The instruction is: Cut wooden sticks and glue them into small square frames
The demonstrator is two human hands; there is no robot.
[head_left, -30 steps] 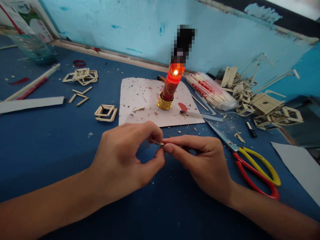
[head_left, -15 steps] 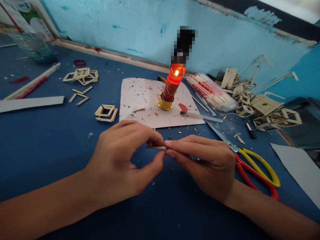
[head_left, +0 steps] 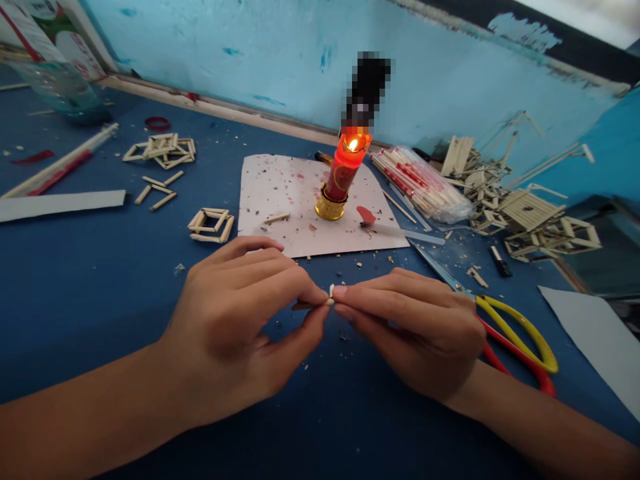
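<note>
My left hand (head_left: 235,313) is closed, thumb and forefinger pinching a short wooden stick (head_left: 303,307). Facing it, my right hand (head_left: 425,320) is also closed, its fingertips round another small wooden stick, of which only the pale tip (head_left: 332,291) shows. The two sticks meet, or nearly meet, between my hands. Just beyond them lies white paper (head_left: 260,180) speckled with wax and soot. On it a lit red candle (head_left: 344,170) stands in a gold holder (head_left: 330,206). A small stick frame (head_left: 213,225) rests beyond my left hand.
Scissors (head_left: 517,333) with red and yellow handles lie by my right wrist. Behind them are a bag of sticks (head_left: 425,180) and a stick model (head_left: 535,210). More stick frames (head_left: 165,150), a paper strip (head_left: 65,205) and a clear cup (head_left: 65,93) sit at left.
My left fingertips have closed in on the stick near my right fingers. A pale stick tip now shows upright at the right fingertips. My right hand has shifted slightly to the right.
</note>
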